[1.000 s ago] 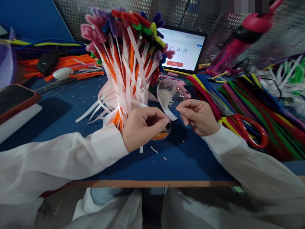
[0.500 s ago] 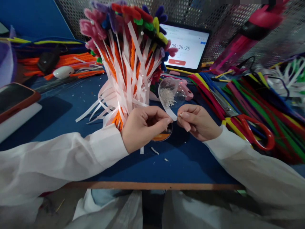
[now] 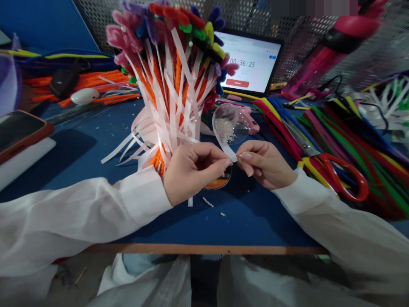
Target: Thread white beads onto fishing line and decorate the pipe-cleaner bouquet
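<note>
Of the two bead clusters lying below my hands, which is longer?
The bead row nearer your left hand, several beads in line; the bead cluster closer to the table edge is shorter.

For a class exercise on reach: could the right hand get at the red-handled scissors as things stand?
Probably yes: the scissors lie close beside the right hand, handles uncovered, among coloured stems, though its fingers seem to pinch a tiny bead.

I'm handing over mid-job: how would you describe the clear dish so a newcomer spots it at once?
Find the big bunch of fuzzy flowers left of the lit screen. To its right, just beyond the left hand and right hand, lies the dish. It holds a loose heap of tiny pale beads; the tool beside it is solid pink.
</note>
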